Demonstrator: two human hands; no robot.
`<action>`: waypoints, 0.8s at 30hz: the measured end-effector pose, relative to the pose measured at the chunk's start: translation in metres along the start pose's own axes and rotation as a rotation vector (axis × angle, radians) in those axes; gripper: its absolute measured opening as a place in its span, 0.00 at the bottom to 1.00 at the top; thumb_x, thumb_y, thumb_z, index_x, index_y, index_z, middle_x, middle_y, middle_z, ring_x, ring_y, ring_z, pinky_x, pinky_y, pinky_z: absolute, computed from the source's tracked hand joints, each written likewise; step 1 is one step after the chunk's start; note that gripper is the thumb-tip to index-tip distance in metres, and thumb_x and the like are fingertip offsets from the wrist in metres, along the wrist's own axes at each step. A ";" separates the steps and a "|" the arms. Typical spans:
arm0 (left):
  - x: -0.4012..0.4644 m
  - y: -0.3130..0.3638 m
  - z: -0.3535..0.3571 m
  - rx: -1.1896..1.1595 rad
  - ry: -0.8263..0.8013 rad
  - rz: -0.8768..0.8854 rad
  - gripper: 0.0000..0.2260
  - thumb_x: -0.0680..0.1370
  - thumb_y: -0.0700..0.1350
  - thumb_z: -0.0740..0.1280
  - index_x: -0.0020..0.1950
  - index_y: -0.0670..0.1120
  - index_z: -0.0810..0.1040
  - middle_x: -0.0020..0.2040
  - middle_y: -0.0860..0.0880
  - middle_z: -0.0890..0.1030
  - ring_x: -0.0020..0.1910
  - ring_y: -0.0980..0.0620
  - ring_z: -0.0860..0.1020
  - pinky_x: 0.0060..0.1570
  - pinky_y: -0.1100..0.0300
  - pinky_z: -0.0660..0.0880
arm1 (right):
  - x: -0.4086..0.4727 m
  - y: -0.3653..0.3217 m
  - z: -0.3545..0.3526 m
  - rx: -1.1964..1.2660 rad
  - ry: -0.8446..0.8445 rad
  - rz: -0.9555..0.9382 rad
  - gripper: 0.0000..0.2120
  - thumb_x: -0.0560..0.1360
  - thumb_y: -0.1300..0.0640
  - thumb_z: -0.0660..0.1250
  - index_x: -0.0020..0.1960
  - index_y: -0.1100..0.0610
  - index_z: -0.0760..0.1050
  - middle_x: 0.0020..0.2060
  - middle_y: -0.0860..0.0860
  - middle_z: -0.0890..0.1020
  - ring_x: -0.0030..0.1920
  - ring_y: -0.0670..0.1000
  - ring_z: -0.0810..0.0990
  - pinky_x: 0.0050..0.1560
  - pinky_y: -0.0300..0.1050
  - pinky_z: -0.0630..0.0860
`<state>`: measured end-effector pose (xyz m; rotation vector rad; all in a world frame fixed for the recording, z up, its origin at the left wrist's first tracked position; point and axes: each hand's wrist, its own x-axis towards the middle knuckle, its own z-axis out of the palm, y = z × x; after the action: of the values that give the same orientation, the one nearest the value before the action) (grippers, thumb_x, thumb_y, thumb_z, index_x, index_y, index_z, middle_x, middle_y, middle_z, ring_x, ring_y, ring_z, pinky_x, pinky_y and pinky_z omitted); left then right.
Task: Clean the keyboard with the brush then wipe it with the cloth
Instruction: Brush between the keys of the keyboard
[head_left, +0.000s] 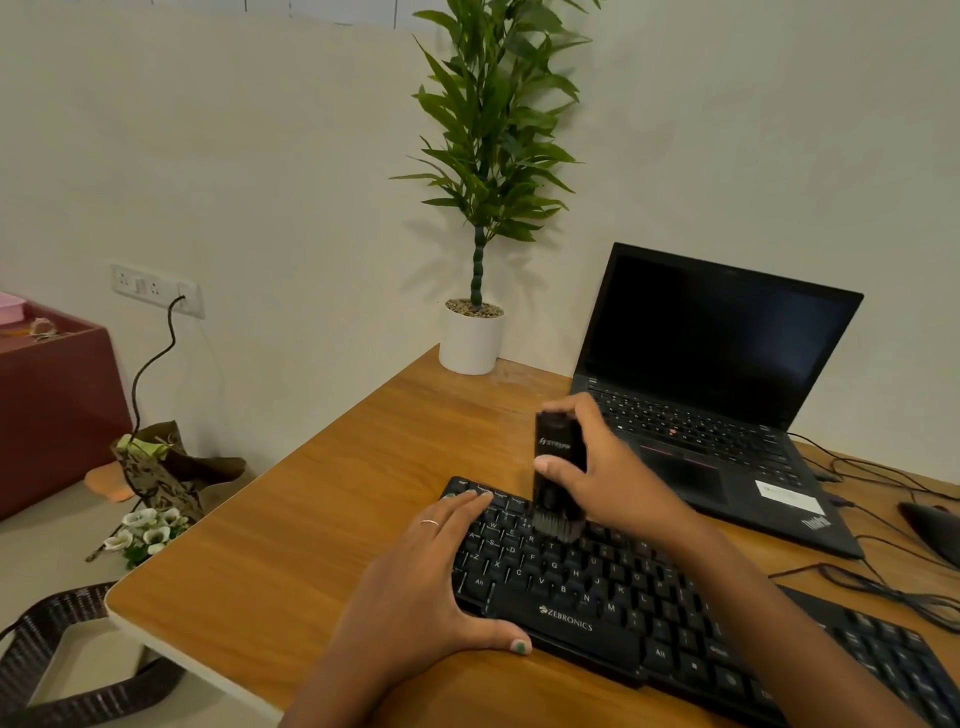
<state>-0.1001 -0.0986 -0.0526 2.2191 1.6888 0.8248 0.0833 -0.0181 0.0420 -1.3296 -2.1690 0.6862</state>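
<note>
Head view shows us the wooden tabletop (291, 525) first, with the black keyboard (649, 608) lying on it, its long axis running from about ten o'clock down to four o'clock. Beyond it, at one o'clock, sits an open laptop (711, 395). Our left hand (415, 587) lies flat and open-fingered on the keyboard's near-left end, steadying it. Our right hand (597, 467) has its grip wrapped round the black brush (558, 467), held upright with the bristles touching the top-left key rows. From that grip, most of the keyboard stretches away toward four o'clock, so we judge the coming strokes should travel along that axis. We see no cloth anywhere; wiping is not yet begun.
</note>
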 end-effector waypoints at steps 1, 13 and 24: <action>0.000 0.000 0.000 0.000 0.000 -0.002 0.53 0.57 0.79 0.66 0.76 0.64 0.45 0.74 0.69 0.49 0.70 0.69 0.50 0.66 0.65 0.62 | 0.001 0.004 -0.004 -0.027 0.071 0.003 0.22 0.77 0.55 0.63 0.65 0.44 0.57 0.51 0.49 0.73 0.47 0.49 0.78 0.42 0.44 0.79; 0.000 0.000 0.000 0.014 -0.014 -0.016 0.54 0.58 0.78 0.66 0.76 0.64 0.44 0.75 0.67 0.48 0.69 0.71 0.48 0.68 0.64 0.61 | -0.013 0.021 -0.005 0.087 0.246 0.008 0.22 0.77 0.57 0.64 0.65 0.47 0.58 0.47 0.45 0.72 0.41 0.44 0.76 0.34 0.37 0.76; 0.000 0.002 -0.001 0.028 -0.017 -0.014 0.54 0.58 0.78 0.65 0.76 0.64 0.44 0.75 0.67 0.48 0.68 0.71 0.47 0.67 0.65 0.60 | -0.012 0.018 -0.002 0.053 0.211 -0.058 0.21 0.76 0.56 0.64 0.64 0.45 0.59 0.49 0.46 0.74 0.45 0.47 0.79 0.42 0.47 0.81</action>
<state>-0.0994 -0.0998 -0.0510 2.2228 1.7163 0.7811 0.1006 -0.0212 0.0299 -1.2476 -1.9986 0.5508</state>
